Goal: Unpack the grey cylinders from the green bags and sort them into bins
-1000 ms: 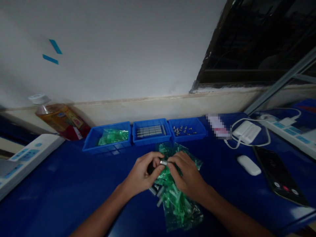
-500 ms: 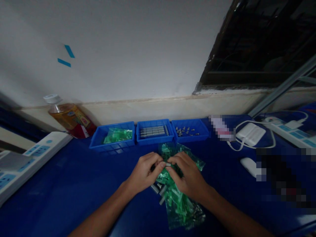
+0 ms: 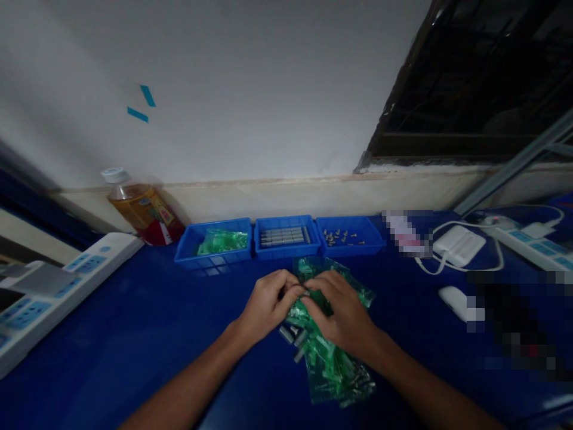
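Observation:
My left hand (image 3: 271, 303) and my right hand (image 3: 344, 310) meet above a heap of clear bags with green parts (image 3: 329, 361). Thumbs and fingers of both pinch a small metal cylinder (image 3: 307, 293), mostly hidden by the fingertips. Below my left fingers, a few loose metal cylinders (image 3: 286, 335) lie on the blue table (image 3: 179, 334), along with a small screw-like piece (image 3: 294, 329) beside the bags. Some of the green bags pass under my right hand.
Against the wall stand three blue bins: one with green bags (image 3: 222, 240), one with rows of metal cylinders (image 3: 282, 236), one with small screws (image 3: 339, 237). A drink bottle (image 3: 145, 209) and power strip (image 3: 71, 280) are left; a white charger (image 3: 459, 245) and mouse (image 3: 453, 301) sit right.
The view has shifted slightly, so everything sits a little further right. My fingertips have closed in, covering more of the metal cylinder between them.

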Motion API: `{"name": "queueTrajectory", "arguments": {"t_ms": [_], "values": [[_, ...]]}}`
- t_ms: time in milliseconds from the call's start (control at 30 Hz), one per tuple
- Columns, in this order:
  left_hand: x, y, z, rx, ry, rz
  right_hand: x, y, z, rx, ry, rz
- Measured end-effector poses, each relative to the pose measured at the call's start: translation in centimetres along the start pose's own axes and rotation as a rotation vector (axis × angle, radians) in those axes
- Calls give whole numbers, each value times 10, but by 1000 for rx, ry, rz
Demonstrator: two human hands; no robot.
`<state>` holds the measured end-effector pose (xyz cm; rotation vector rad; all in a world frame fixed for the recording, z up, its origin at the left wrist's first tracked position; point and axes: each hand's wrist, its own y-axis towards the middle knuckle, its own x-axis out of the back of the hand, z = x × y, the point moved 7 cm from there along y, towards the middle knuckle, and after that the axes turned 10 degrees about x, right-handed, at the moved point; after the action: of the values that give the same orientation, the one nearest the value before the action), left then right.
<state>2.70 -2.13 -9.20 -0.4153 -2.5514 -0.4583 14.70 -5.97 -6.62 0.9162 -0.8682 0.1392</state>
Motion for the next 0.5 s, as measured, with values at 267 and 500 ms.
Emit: {"name": "queueTrajectory", "arguments": {"t_ms": [267, 500], "values": [[1, 5, 13, 186, -56, 15, 9, 53, -32, 0, -75, 63], [-6, 6, 12, 171, 59, 101, -64, 120, -87, -123, 91, 646]]}}
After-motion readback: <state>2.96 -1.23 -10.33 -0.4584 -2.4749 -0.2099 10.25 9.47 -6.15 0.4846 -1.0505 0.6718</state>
